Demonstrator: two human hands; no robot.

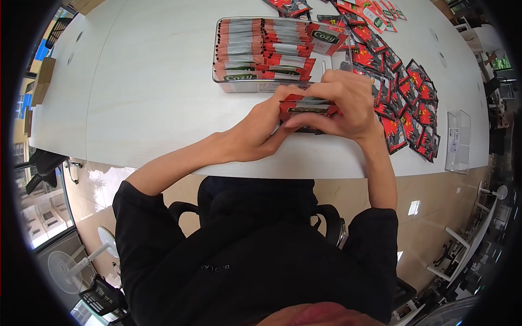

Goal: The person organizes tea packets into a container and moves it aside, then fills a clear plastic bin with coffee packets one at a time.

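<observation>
A small stack of red and silver "Cozy" sachets (308, 109) is held between my two hands, just above the front part of the table. My left hand (257, 129) is closed on the stack's left end. My right hand (350, 106) grips its right end, thumb at the near side and fingers over the far side. Right behind my hands stands a clear plastic box (239, 87) with two rows of upright sachets (239, 46). At the box's right end one sachet (326, 38) leans with its label facing up. My fingers hide part of the stack.
Many red and black sachets (410, 117) lie in a loose pile to the right. Several brighter red ones (375, 16) lie at the back right. Another clear plastic box (458, 142) stands near the right edge of the white table (147, 70).
</observation>
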